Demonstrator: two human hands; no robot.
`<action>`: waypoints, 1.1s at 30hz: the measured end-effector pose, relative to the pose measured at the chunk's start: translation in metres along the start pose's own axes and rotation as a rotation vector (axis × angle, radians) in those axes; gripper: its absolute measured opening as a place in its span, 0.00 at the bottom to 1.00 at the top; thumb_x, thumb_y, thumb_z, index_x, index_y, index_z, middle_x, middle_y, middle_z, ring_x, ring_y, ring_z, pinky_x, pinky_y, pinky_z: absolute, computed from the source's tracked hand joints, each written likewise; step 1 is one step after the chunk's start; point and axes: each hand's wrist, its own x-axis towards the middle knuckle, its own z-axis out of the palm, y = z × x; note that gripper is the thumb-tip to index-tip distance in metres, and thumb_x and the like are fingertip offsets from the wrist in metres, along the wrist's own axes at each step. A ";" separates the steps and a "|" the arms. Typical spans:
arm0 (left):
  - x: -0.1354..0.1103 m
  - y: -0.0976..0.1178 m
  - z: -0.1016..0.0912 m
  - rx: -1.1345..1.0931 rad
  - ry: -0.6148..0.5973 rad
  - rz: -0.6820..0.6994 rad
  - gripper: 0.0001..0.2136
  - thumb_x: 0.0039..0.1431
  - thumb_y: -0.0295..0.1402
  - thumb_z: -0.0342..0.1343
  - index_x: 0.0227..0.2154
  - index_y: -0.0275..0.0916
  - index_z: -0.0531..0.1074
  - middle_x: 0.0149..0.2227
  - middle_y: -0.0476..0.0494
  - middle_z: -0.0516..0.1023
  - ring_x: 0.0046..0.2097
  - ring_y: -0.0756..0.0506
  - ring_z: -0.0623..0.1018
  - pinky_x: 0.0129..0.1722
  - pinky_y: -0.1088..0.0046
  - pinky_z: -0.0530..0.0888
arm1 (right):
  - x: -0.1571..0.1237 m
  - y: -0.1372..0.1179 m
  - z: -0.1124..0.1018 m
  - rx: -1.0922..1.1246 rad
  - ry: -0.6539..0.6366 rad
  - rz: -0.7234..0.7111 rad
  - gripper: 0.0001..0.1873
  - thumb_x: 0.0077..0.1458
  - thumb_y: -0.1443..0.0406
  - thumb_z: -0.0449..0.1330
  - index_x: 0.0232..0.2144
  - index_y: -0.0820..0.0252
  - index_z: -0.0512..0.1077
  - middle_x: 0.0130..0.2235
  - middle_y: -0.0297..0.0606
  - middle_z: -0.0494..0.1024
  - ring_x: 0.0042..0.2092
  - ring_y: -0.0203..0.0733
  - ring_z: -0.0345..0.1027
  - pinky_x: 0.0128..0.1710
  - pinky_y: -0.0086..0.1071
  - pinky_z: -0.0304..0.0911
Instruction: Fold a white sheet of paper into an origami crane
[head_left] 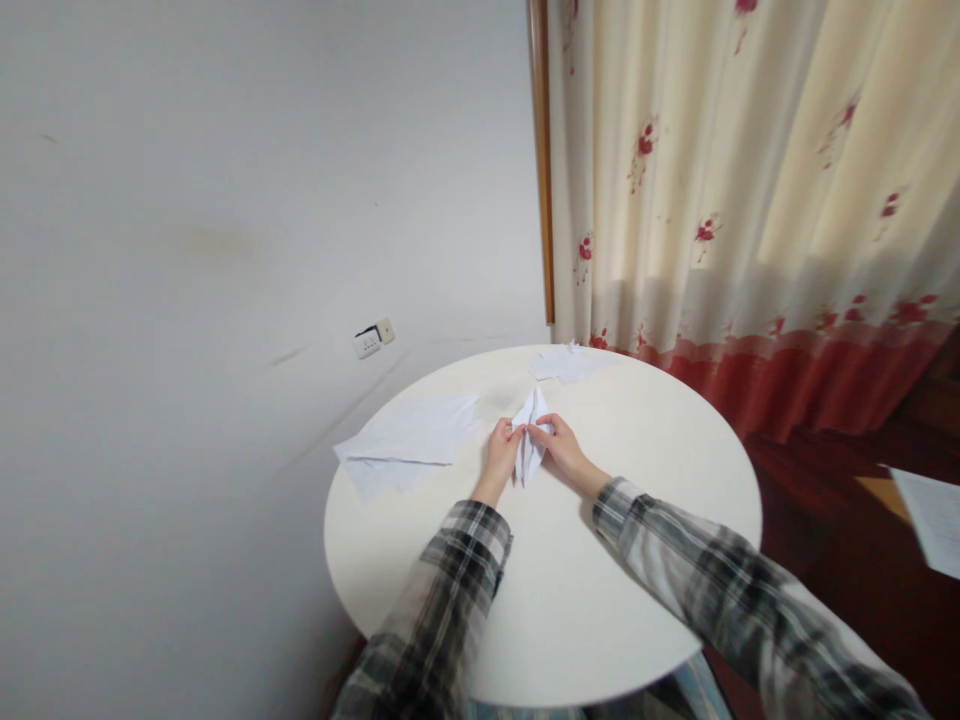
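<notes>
A folded piece of white paper (532, 405), narrow and pointed at its far and near ends, is held between both hands over the round white table (585, 620). My left hand (499, 455) grips its left side, thumb and fingers closed on the paper. From the right, my right hand (564, 448) pinches the middle of it, with the fingertips of both hands almost meeting at the centre crease. The undersides of the folds are hidden by the fingers.
Loose white sheets (420, 425) lie on the table's left side. More white paper (566, 364) rests at the far edge. A wall with a socket (367, 343) stands to the left, and a flowered curtain (705, 180) hangs behind. Papers (930, 520) appear at far right.
</notes>
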 end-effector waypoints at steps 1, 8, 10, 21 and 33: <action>0.000 0.000 0.000 -0.004 0.001 -0.004 0.06 0.47 0.33 0.54 0.28 0.39 0.63 0.23 0.51 0.72 0.26 0.49 0.73 0.24 0.77 0.66 | 0.000 -0.001 0.000 -0.008 0.004 0.002 0.19 0.37 0.53 0.62 0.28 0.59 0.65 0.26 0.31 0.69 0.27 0.34 0.60 0.27 0.28 0.55; -0.001 0.003 0.000 0.001 -0.012 -0.007 0.05 0.47 0.31 0.53 0.28 0.40 0.64 0.23 0.51 0.73 0.26 0.49 0.73 0.25 0.77 0.66 | 0.001 0.001 0.001 -0.042 0.047 -0.016 0.19 0.35 0.53 0.63 0.25 0.58 0.62 0.23 0.29 0.66 0.26 0.34 0.57 0.26 0.27 0.53; -0.002 0.004 0.001 0.013 -0.018 0.003 0.05 0.47 0.31 0.53 0.28 0.40 0.64 0.23 0.50 0.73 0.27 0.49 0.73 0.25 0.77 0.66 | 0.003 0.004 0.001 -0.013 0.042 -0.015 0.18 0.36 0.53 0.62 0.23 0.58 0.61 0.22 0.29 0.65 0.26 0.33 0.57 0.26 0.27 0.53; -0.002 0.003 0.000 -0.009 0.002 -0.002 0.07 0.47 0.36 0.54 0.28 0.39 0.64 0.24 0.51 0.71 0.27 0.49 0.72 0.27 0.77 0.67 | 0.005 0.007 0.001 0.071 -0.023 -0.048 0.18 0.38 0.53 0.60 0.19 0.59 0.60 0.20 0.28 0.63 0.24 0.33 0.55 0.26 0.27 0.54; 0.000 0.000 -0.002 -0.057 0.129 -0.016 0.07 0.48 0.36 0.53 0.28 0.38 0.63 0.26 0.49 0.71 0.30 0.49 0.72 0.31 0.75 0.68 | 0.002 -0.004 0.001 0.195 -0.074 0.030 0.14 0.34 0.60 0.58 0.18 0.57 0.55 0.19 0.26 0.60 0.24 0.32 0.57 0.24 0.28 0.59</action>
